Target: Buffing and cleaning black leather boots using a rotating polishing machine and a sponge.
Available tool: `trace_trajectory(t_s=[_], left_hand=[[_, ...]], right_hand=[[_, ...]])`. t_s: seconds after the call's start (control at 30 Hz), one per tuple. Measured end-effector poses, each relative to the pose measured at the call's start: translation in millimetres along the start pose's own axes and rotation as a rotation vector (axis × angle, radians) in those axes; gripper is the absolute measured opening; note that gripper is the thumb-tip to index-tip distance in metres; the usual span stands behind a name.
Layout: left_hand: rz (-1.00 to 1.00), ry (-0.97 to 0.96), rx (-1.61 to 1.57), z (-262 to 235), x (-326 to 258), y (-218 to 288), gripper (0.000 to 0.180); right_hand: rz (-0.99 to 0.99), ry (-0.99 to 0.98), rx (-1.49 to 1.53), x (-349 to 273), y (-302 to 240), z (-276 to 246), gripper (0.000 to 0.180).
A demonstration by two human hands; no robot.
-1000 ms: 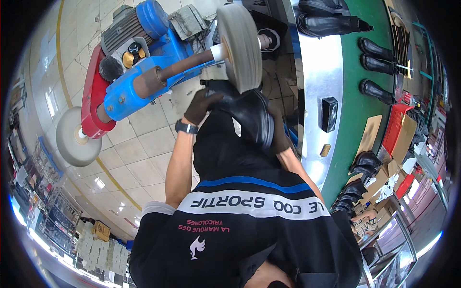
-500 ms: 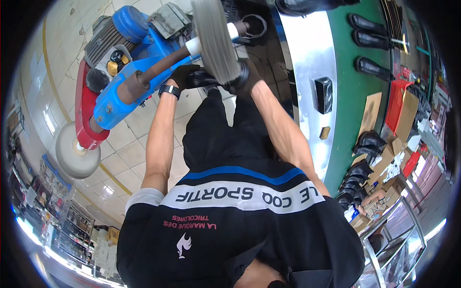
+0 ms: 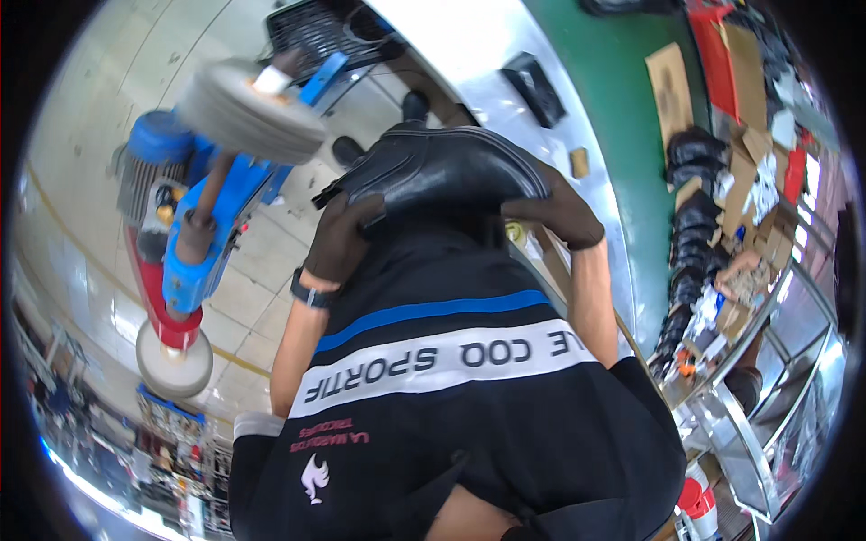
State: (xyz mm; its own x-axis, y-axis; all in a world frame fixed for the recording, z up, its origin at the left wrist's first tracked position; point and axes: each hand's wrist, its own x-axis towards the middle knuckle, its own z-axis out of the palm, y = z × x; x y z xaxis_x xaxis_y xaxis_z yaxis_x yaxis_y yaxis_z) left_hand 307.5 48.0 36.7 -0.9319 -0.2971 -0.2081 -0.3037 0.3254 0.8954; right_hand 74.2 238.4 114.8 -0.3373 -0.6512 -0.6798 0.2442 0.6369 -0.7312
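Note:
A glossy black leather shoe (image 3: 442,171) is held sideways in front of my body, clear of the machine. At its left end, my left hand (image 3: 347,236), in a dark glove, grips the shoe with the thumb along its near side. Around the right end closes my right hand (image 3: 564,215), gloved too, its thumb on the near side and its fingers mostly behind the leather. Up and left of the shoe is a grey buffing wheel (image 3: 248,110), blurred, on the shaft of a blue polishing machine (image 3: 194,270).
A second, pale wheel (image 3: 174,362) sits at the machine's near end. On the metal bench (image 3: 492,32) to the right lie a black block (image 3: 536,88) and a small tan block (image 3: 579,163). Beyond the green surface (image 3: 622,144), several black shoes (image 3: 693,212) stand by cardboard pieces.
Both hands have brought the shoe away from the buffing wheel, back toward my body. My view has turned right, so the machine now appears farther left.

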Motion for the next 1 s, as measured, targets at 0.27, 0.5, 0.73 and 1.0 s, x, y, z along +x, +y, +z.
trace_trajectory(t_s=[0.27, 0.5, 0.73, 1.0], left_hand=[[-0.207, -0.093, -0.486, 1, 83, 108, 0.027], [-0.006, 0.12, -0.033, 19, 167, 175, 0.031], [-0.246, 0.366, -0.225, 5, 184, 155, 0.038], [-0.322, 0.104, -0.082, 26, 178, 112, 0.036]], right_hand=[[-0.216, 0.319, 0.034, -50, -1, -55, 0.083], [-0.553, 0.67, 0.366, -5, 60, -110, 0.074], [-1.021, 0.759, 1.661, 69, 124, -215, 0.048], [-0.885, 1.279, 1.646, 106, 271, -416, 0.039]])
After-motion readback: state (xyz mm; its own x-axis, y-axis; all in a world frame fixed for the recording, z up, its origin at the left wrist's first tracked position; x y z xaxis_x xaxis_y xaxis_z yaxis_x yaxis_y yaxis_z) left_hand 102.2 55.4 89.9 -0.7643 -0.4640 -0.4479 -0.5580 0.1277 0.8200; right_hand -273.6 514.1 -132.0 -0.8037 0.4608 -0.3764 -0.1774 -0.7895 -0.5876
